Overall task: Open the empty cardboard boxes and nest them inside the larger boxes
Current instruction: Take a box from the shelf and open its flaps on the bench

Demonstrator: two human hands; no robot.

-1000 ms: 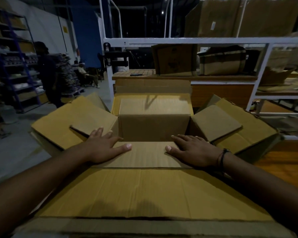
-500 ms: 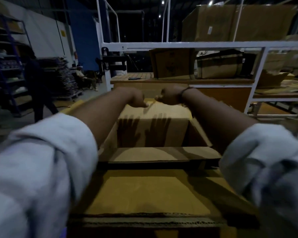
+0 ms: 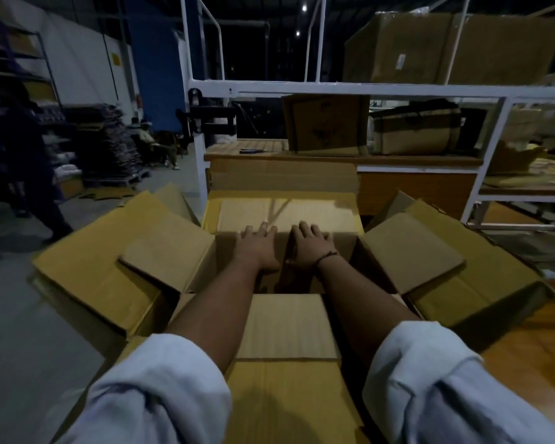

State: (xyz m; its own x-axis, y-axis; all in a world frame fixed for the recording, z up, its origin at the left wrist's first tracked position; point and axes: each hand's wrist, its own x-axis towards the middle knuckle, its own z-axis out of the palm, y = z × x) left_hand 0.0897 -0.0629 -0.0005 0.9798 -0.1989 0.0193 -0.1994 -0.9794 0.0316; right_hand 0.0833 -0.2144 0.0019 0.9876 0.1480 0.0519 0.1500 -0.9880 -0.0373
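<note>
At far left we can barely make out a person [image 3: 23, 174] in dark clothes, blurred and half lost against dim shelving [image 3: 10, 59]. Further in, dark stacks [image 3: 109, 145] sit on the floor; what they hold is too murky to tell.

In the centre stands the large cardboard box [image 3: 93, 267], its four flaps splayed outward, with a smaller box [image 3: 170, 251] nested inside it, flaps likewise folded out over the larger ones. The lower edge of the near flap is cut off by the frame and covered by our pale rolled-up sleeves [image 3: 154, 389].

Our left hand [image 3: 258, 248] lies flat, fingers spread, palm down on the far wall of the inner box at its fold; our right hand [image 3: 310, 246], just beside it with a dark band at the wrist, lies flat the same way. Neither grips anything. The inside of the inner box is in deep shadow.

To the right, a wooden desk [image 3: 526, 341] shows beneath the right-hand flaps. Behind, a white rack [image 3: 366, 89] carries more boxes [image 3: 326, 123], their markings unreadable.
</note>
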